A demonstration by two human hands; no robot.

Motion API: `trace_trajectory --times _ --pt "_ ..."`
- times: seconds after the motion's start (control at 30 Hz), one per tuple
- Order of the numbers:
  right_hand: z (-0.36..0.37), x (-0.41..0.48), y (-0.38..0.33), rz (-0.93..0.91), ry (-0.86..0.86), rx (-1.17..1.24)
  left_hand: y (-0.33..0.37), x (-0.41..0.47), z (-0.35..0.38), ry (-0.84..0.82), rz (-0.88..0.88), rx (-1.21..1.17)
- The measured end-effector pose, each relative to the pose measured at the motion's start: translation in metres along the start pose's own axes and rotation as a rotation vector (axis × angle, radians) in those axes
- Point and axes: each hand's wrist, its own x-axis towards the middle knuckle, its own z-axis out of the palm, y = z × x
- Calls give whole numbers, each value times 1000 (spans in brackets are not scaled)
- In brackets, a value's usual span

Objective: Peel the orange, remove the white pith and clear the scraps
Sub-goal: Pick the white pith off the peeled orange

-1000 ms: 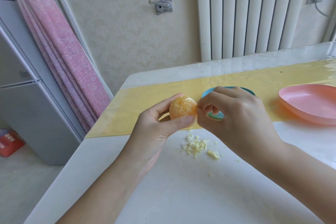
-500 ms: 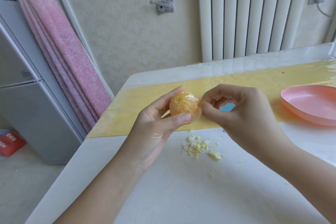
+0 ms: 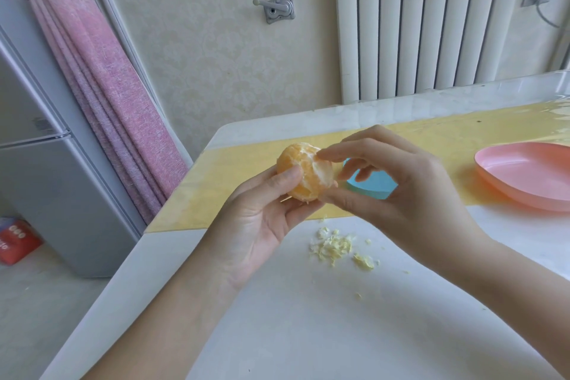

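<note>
Scraps point(image 3: 333, 245) on table point(image 3: 277, 333), dish point(image 3: 524, 176) right

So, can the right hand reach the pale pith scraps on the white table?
Probably yes: the pale pith scraps lie uncovered on the white table near the right hand, which first must release the peeled orange.

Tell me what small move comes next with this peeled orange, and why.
Probably peel off the white pith patch on the round peeled orange with the right hand: its forefinger and thumb pinch the fruit beside that patch while the left hand grips it.
</note>
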Motion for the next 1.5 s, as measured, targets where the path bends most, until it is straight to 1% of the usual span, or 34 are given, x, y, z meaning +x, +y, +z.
trace_trajectory --times 0.07,0.17,0.33,0.63,0.87,1.0,1.2,1.5 --pt "1 0 2 -85 2 -94 0 -1 0 -5 15 58" --pt "-1 2 5 -188 -12 -177 0 -2 0 34 26 181" --pt "-4 3 9 -249 -54 -195 1 -4 3 40 27 287" --pt "-3 2 6 -298 -15 -172 3 -7 9 46 6 248" --pt "-1 1 5 -337 52 -164 4 -9 14 32 14 196" --pt "2 1 2 -390 102 -220 5 -8 13 59 26 186" --pt "3 1 5 -409 69 -228 4 -9 13 87 61 256" --pt "3 0 5 -426 48 -255 3 -10 15 114 59 275"
